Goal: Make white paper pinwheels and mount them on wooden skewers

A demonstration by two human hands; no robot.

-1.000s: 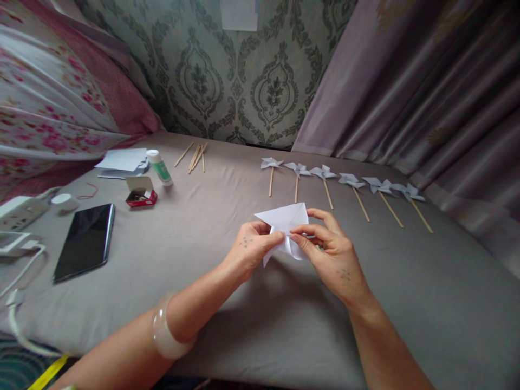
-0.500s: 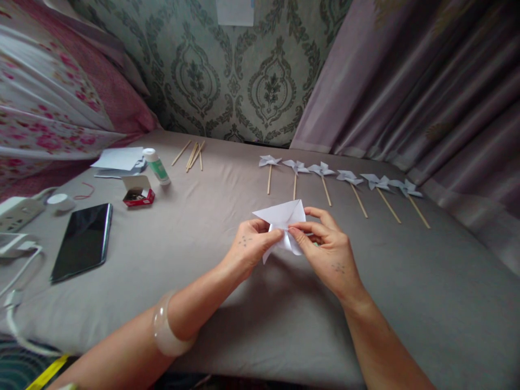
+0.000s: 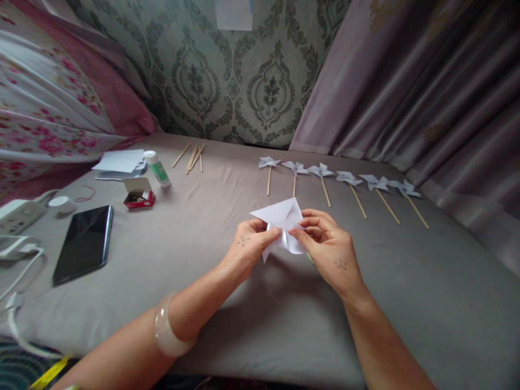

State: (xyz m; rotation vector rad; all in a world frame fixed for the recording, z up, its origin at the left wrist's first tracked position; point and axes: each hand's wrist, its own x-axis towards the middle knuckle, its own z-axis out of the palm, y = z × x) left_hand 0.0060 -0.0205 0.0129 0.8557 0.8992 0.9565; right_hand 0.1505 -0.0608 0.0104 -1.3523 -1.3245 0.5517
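Note:
A white paper pinwheel point(image 3: 283, 215) is held above the cloth, its corners folded toward the centre and one pointed flap sticking out to the upper left. My left hand point(image 3: 255, 244) grips its left side, thumb on top near the centre and fingers underneath, mostly hidden. On the right side my right hand point(image 3: 328, 244) pinches the paper, with thumb in front and bent fingers behind. A small greenish bit shows below my right thumb; I cannot make out what it is.
Several finished pinwheels on sticks point(image 3: 320, 170) lie in a row at the back right. Loose wooden sticks point(image 3: 195, 158), a glue stick point(image 3: 157, 169), paper sheets point(image 3: 119, 161), a small red box point(image 3: 139, 198), a phone point(image 3: 83, 244) and a power strip point(image 3: 20, 216) are leftward.
My right thumb has moved slightly right, away from the paper's centre. The upper flap has shifted a little left and more of the paper's middle shows. My left hand has barely moved.

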